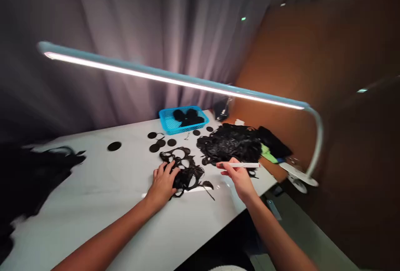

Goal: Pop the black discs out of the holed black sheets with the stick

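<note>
My left hand lies with fingers spread on a loose tangle of black cut-out scraps, thin curved strips with round holes. Between the thumb and fingers of my right hand is a slim white pen-like tool, held level above the table; its tip is too blurred to tell the kind. Just behind that hand rises a larger heap of black scraps. Several flat black discs lie beyond the tangle, with a bigger disc farther left.
A blue mesh basket with black discs inside stands at the table's back. A long lit lamp spans overhead, its base at right. Dark material covers the left side of the white table. A brown panel borders the right.
</note>
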`<state>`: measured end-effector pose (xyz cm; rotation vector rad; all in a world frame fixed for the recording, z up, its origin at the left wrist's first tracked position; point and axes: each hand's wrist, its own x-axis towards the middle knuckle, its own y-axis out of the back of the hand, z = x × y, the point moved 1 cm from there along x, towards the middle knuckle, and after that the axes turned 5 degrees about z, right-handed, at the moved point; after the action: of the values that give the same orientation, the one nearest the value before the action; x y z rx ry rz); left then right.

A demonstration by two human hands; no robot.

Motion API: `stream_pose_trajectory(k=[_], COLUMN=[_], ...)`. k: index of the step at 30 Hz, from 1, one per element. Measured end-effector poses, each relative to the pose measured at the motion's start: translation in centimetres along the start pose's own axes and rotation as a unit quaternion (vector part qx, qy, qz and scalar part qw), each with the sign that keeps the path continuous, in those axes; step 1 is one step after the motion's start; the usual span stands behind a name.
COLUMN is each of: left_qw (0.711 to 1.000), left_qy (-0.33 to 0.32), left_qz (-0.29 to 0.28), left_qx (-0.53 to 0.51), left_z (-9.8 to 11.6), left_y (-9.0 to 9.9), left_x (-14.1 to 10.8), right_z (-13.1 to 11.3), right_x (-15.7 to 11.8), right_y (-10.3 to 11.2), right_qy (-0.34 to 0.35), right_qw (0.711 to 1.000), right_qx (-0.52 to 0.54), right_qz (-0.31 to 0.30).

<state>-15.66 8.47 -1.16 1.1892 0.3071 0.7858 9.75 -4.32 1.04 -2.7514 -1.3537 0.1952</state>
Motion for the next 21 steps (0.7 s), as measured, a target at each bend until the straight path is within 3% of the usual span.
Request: stream_pose_trajectory(k=[5,9,12,14,16,18,20,21], left_qw=[0.994,0.987,0.982,0.977,0.970,0.965,0.969,0.979], left_qy=[-0.104,-0.142,-0.169,-0.193,-0.218,-0.230,-0.206,-0.151], left_qz=[-0.004,0.033,0.030,0.005,-0.012,-0.021,-0.041,-0.019], left_qx=[-0.039,-0.066,-0.080,-0.092,-0.110,-0.127,-0.129,-0.133], left_z=[5.6,13.1,18.1,19.9,19.8,17.4,13.6,11.5], left_y=[-1.1,-0.7,-0.1,1.0,3.1,6.4,10.5,12.6], left_x=[11.4,20.0,23.8,24.3,23.0,19.7,14.8,11.9], right_z=[-0.2,-0.2,-0.6,-1.0,-1.4,-1.2,-0.5,-0.2], right_x=[-5.2,-8.1,-8.6,-8.0,-6.5,-4.3,-2.0,-0.9], right_y=[4.7,7.8,9.6,10.1,9.3,7.1,3.7,1.9], right_qy=[0.048,0.049,0.064,0.107,0.185,0.277,0.351,0.372], right_qw=[0.993,0.987,0.979,0.966,0.941,0.892,0.810,0.768], right_qx=[-0.022,-0.053,-0.122,-0.189,-0.268,-0.356,-0.452,-0.487], right_qz=[0.102,0.141,0.151,0.143,0.095,-0.005,-0.131,-0.185])
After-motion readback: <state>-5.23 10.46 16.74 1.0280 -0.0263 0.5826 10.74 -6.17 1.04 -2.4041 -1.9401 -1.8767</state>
